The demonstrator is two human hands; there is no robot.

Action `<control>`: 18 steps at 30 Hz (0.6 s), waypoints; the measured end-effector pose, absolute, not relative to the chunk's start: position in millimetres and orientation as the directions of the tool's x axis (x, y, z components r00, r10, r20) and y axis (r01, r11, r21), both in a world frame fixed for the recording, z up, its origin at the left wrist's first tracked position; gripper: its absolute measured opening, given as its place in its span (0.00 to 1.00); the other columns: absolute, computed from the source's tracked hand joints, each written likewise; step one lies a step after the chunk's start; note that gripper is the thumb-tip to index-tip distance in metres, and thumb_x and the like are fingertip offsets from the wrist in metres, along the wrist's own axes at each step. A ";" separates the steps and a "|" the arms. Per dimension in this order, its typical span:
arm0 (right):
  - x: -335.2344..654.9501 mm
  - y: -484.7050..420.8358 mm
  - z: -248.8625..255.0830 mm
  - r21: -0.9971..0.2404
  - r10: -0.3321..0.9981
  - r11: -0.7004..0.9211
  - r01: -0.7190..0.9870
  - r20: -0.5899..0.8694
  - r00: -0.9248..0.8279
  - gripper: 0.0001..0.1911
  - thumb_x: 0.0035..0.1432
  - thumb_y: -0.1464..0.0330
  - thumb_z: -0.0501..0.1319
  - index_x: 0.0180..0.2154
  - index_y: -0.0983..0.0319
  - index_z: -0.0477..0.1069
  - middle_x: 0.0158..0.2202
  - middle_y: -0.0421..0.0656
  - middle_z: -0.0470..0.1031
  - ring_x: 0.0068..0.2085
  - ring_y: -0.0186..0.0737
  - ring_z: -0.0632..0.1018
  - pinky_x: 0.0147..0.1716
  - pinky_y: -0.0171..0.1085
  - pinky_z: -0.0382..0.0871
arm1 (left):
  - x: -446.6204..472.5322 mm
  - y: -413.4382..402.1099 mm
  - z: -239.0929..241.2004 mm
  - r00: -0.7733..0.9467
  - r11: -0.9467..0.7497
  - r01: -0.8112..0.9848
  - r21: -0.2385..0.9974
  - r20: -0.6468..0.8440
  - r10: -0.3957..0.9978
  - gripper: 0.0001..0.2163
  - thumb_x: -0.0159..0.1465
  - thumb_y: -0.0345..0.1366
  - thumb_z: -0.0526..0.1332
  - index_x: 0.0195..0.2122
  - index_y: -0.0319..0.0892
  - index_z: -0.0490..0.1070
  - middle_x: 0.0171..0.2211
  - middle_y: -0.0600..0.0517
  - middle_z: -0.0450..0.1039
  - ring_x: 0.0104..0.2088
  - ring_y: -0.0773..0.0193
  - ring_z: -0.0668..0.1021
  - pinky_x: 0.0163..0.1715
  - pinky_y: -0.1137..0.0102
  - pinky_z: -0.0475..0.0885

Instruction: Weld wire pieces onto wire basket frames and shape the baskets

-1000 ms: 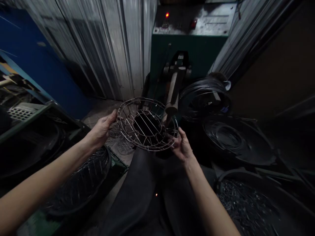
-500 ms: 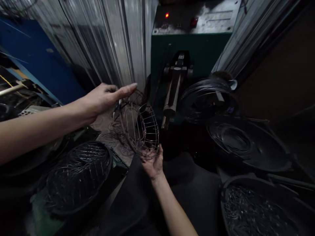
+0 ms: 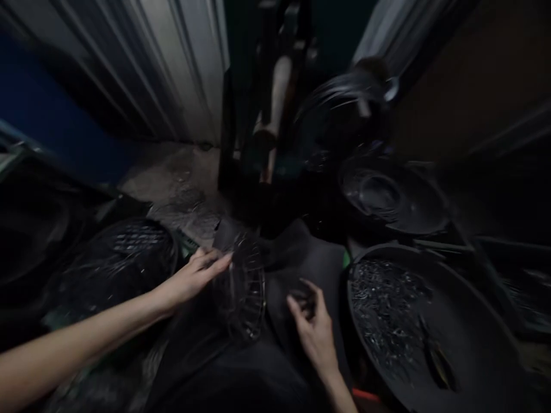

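My left hand (image 3: 198, 275) pinches the upper left edge of a round wire frame (image 3: 245, 292), shaped like a shallow cage with a ring and many short cross wires. The frame stands tilted above dark cloth over my lap. To its right, my right hand (image 3: 314, 324) is apart from it, with the thumb and forefinger spread and the other fingers curled. The fingertips look dark, and motion blur softens both hands. Close to the right hand is a large black basin (image 3: 477, 355) holding many small metal wire pieces (image 3: 383, 310) and a pair of pliers (image 3: 437, 355).
A second dark basin (image 3: 413, 212) with coiled wire stands farther back, beside a big wire coil (image 3: 340, 92). Ahead is a machine with a cylindrical arm (image 3: 275, 103). On the left, a black tub (image 3: 172, 252) holds wire parts. Loose wire lies on the floor (image 3: 150, 178).
My right hand has let go of the frame's lower edge and moved right, toward the basin. The left hand has lowered the frame toward my lap. The view has tipped down.
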State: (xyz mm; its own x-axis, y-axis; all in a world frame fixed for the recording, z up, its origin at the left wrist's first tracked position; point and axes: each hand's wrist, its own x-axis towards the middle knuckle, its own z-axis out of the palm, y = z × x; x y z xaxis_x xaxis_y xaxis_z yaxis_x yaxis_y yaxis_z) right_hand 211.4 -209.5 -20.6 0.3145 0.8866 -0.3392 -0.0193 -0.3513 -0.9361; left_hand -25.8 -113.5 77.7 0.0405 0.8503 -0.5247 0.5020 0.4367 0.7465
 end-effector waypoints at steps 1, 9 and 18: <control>205.8 -204.3 -5.6 -0.955 0.935 -0.259 0.144 -0.211 0.286 0.21 0.48 0.65 0.67 0.46 0.55 0.70 0.38 0.41 0.76 0.36 0.39 0.75 0.35 0.36 0.69 | -22.0 -116.3 79.4 0.070 0.392 0.557 0.732 -0.512 0.856 0.25 0.52 0.62 0.57 0.39 0.49 0.76 0.46 0.49 0.67 0.55 0.47 0.65 0.59 0.56 0.56; 156.2 -173.1 46.2 -0.900 0.995 -0.028 0.436 -0.069 -0.078 0.12 0.60 0.61 0.55 0.31 0.62 0.70 0.26 0.39 0.71 0.26 0.32 0.70 0.28 0.31 0.65 | -37.9 -151.9 95.1 0.266 -0.164 0.834 0.526 -0.123 0.956 0.19 0.62 0.51 0.54 0.50 0.50 0.69 0.53 0.44 0.61 0.55 0.49 0.63 0.52 0.47 0.59; 148.2 -169.3 81.9 -0.955 0.983 -0.140 0.263 -0.165 -0.077 0.12 0.60 0.62 0.55 0.31 0.62 0.70 0.28 0.38 0.73 0.31 0.32 0.72 0.31 0.29 0.65 | -48.9 -132.6 116.9 0.903 -0.977 0.162 0.138 0.379 0.203 0.13 0.65 0.26 0.50 0.47 0.43 0.69 0.40 0.48 0.74 0.42 0.64 0.74 0.45 0.67 0.70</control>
State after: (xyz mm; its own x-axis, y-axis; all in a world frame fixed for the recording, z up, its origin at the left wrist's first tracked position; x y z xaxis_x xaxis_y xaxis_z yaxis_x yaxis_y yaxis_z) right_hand 148.2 -169.3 81.9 -0.0773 0.9833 -0.1650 0.2625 -0.1396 -0.9548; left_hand -48.9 -132.6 116.9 0.9030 0.2029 0.3788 0.1616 -0.9771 0.1382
